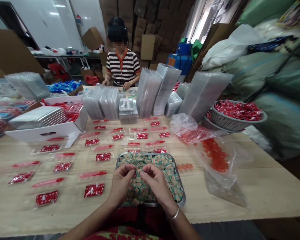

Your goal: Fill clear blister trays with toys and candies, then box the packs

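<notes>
Over a metal tray [181, 200] full of small green-and-tan striped pieces [165, 166], my two hands meet with fingertips close together. Thumb and index finger of my left hand [123, 183] are pinched closed. My right hand [156, 181], with a bracelet at the wrist, is pinched the same way just beside it. Whatever lies between the fingertips is too small to tell from the pieces behind. To the left, clear plastic trays hold a red pen-like stick [93, 174] and a red patterned packet [94, 190] each. Orange-red translucent strips [185, 167] lie right of the metal tray.
Stacks of clear plastic trays [148, 95] stand along the back. A white box [47, 130] is at left. At right are a plastic bag of orange-red pieces [215, 155] and a grey basket [225, 122] of red packets. Another person [122, 66] sits across the table.
</notes>
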Demonstrator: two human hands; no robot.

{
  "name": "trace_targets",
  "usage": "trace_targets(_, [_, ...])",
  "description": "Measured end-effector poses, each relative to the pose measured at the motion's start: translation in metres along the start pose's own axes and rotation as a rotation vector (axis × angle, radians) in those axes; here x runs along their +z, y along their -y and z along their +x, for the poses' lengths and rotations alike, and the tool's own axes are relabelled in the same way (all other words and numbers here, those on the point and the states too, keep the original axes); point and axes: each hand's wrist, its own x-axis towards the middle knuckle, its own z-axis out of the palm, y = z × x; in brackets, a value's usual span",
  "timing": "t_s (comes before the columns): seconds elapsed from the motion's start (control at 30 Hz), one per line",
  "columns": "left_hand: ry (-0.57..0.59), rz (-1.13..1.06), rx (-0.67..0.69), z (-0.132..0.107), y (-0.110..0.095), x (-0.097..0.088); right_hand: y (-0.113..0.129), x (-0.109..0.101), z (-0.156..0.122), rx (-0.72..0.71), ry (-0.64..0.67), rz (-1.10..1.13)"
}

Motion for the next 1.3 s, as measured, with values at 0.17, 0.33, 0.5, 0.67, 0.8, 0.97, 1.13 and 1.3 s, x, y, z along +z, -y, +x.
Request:
trace_targets(0.17, [0.123, 0.063, 0.048, -0.003, 0.004, -0.005, -0.010, 0.006, -0.002, 0.105, -0.044, 0.159])
trace_targets(0.33, [0.097, 0.060, -0.015, 0.011, 0.012, -0.022, -0.009, -0.005, 0.021, -0.092, 0.085, -0.269])
trace_targets(0.5, [0.140, 0.125, -0.053, 0.032, 0.007, -0.022, -0.009, -0.011, 0.061, -0.235, 0.065, -0.922])
trace_targets(0.67, [0.181, 0.182, -0.078, 0.038, 0.004, -0.019, -0.001, -0.015, 0.049, -0.224, 0.128, -0.754])
trace_targets(0.8, [0.169, 0.148, -0.060, 0.031, 0.002, -0.013, 0.011, -0.020, 0.024, -0.113, 0.240, -0.356])
trace_targets(0.97, [0.306, 0.174, -0.018, 0.026, -0.006, -0.011, 0.017, -0.019, 0.015, -0.115, 0.189, -0.399])
trace_targets(1.13, [0.418, 0.176, -0.053, 0.026, -0.012, -0.017, 0.020, -0.019, 0.018, -0.166, 0.225, -0.469])
trace_targets(1.3, [0.222, 0.065, -0.042, 0.025, -0.003, -0.017, 0.009, -0.009, 0.019, -0.117, 0.129, -0.253])
